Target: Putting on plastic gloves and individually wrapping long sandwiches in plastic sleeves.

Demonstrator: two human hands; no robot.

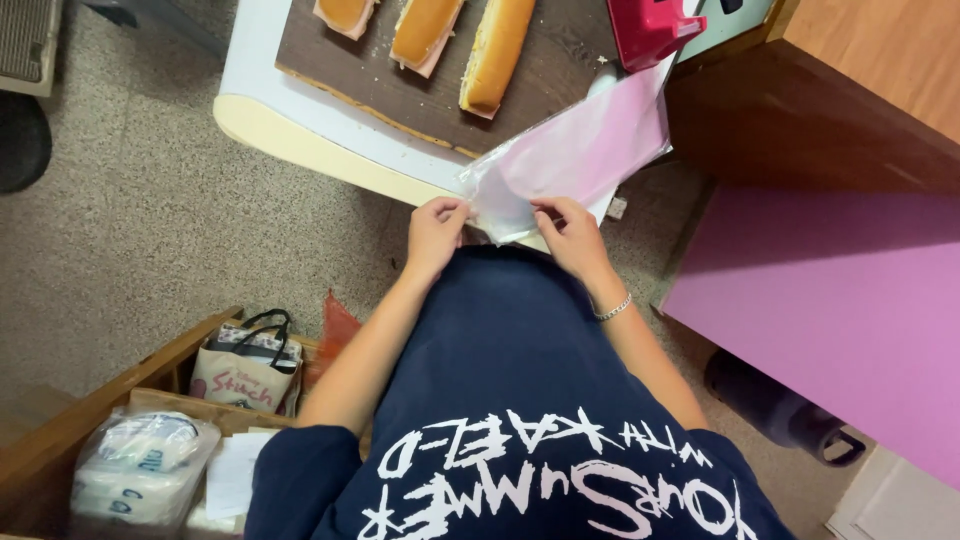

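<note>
Both hands, left [436,232] and right [571,232], pinch the mouth of a clear plastic bag [575,160] just off the worktop [300,125] edge, probably prying it open; next needs thumbs sliding apart.

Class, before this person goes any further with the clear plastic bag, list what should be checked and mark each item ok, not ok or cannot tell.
1. Both hands on the bag: left hand and right hand each pinch the near edge of the clear plastic bag. Ok.
2. Bag mouth opened: cannot tell.
3. Bag empty: nothing shows inside. Ok.
4. Filled rolls within view on the brown board: ok.
5. Bag clear of the red object: its far corner lies next to it; touching or not, cannot tell.
</note>
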